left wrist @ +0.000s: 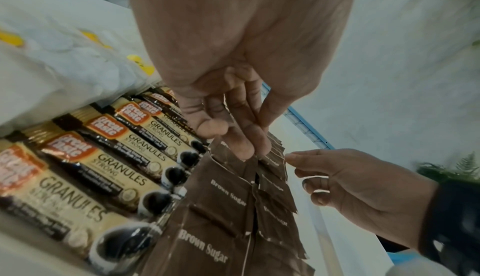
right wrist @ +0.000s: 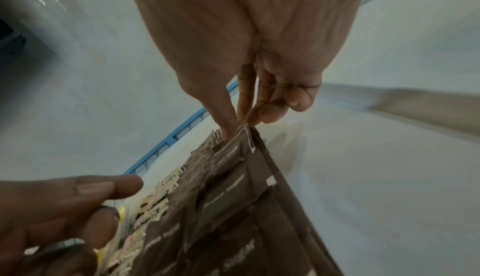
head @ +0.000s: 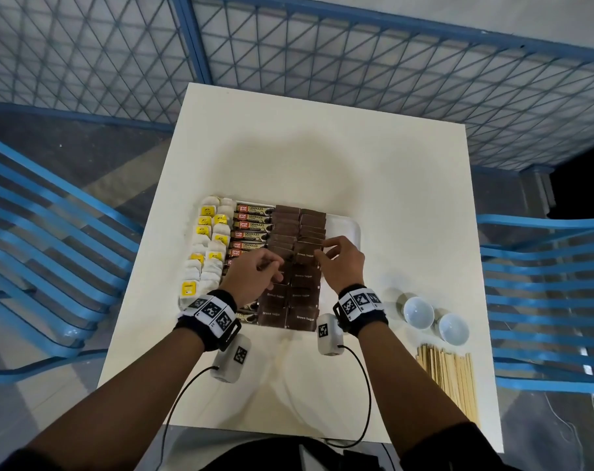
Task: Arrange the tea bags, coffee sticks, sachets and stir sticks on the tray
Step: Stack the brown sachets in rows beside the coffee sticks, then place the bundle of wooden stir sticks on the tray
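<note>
A white tray [head: 347, 228] holds tea bags [head: 209, 243] on the left, coffee sticks [head: 253, 226] beside them, and two columns of brown sugar sachets [head: 297, 223]. My right hand [head: 322, 253] pinches the top edge of one brown sugar sachet [head: 304, 255] in the right column; the right wrist view shows thumb and fingers closed on its corner [right wrist: 242, 134]. My left hand [head: 270, 266] hovers over the left column, its fingertips [left wrist: 242, 147] resting on a sachet there. Wooden stir sticks [head: 448, 375] lie on the table at the right front.
Two small white bowls [head: 419, 312] [head: 453, 329] stand right of the tray. A bare strip of tray lies right of the sachets. Blue slatted chairs [head: 51, 253] [head: 547, 300] flank the white table [head: 322, 147], and a mesh fence runs behind it.
</note>
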Motion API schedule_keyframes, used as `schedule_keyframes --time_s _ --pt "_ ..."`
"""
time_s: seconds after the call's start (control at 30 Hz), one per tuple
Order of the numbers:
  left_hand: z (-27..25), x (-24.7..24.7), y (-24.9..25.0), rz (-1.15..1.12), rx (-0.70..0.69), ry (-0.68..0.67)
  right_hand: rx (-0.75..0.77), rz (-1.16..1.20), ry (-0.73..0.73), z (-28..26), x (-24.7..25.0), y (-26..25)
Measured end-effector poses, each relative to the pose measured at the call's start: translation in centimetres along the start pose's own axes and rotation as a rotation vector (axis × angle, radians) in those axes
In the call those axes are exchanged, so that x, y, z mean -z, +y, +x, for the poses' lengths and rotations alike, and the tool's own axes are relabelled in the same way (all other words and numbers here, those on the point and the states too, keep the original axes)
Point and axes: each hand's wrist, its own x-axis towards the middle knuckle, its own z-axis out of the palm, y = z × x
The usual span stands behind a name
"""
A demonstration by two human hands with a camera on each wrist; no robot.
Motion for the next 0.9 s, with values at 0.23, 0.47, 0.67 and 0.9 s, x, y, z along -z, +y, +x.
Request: schedule_keyframes --time_s 0.23,0.47,0.67,0.9 --pt "-1.0 -1.8 1.0 0.008 -0.091 -0.065 0.088 0.030 0.004 -3.9 2.0 1.3" --pt "-3.5 -8.2 2.2 0.074 -0.168 -0.324 -0.044 0.166 0.222 -12.7 4.7 6.7" --pt "-6.3 -14.3 2.8 0.210 -0.219 -0.532 -0.216 0.144 0.408 -19.2 7.8 12.6" --pt "-8.6 -21.7 4.7 0.327 -0.092 -0.701 -0.344 -0.034 0.529 -20.0 13.6 19.7"
